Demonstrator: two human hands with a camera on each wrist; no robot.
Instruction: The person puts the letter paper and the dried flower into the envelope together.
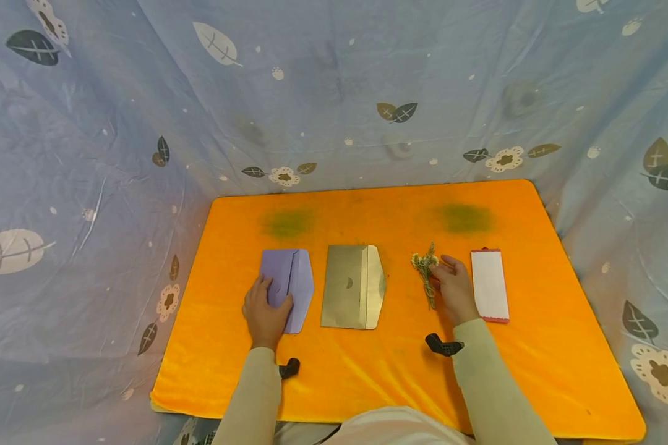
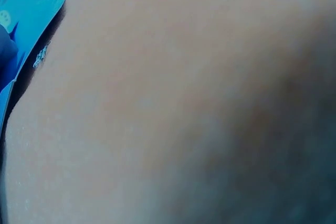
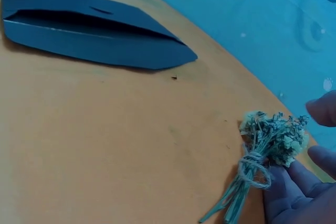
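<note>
On the left, a purple envelope [image 1: 302,290] lies on the table with its flap spread to the right. My left hand [image 1: 267,314] rests on it, fingers spread over its left side and thumb near the flap crease. Beside it lies a gold envelope [image 1: 342,296], flap unfolded; the right wrist view shows its mouth gaping. A small bunch of dried flowers [image 3: 275,135], stems tied with twine, is right of that envelope. My right hand [image 1: 455,287] is against the bunch, its fingertips touching it, fingers loosely bent and not closed round it. Skin fills most of the left wrist view.
A white rectangular piece with red ends [image 1: 490,285] lies right of my right hand. Orange cloth [image 1: 389,383] covers the table. Patterned curtains [image 1: 323,93] hang behind and at both sides. A black wrist-camera mount [image 1: 442,346] juts from the right sleeve.
</note>
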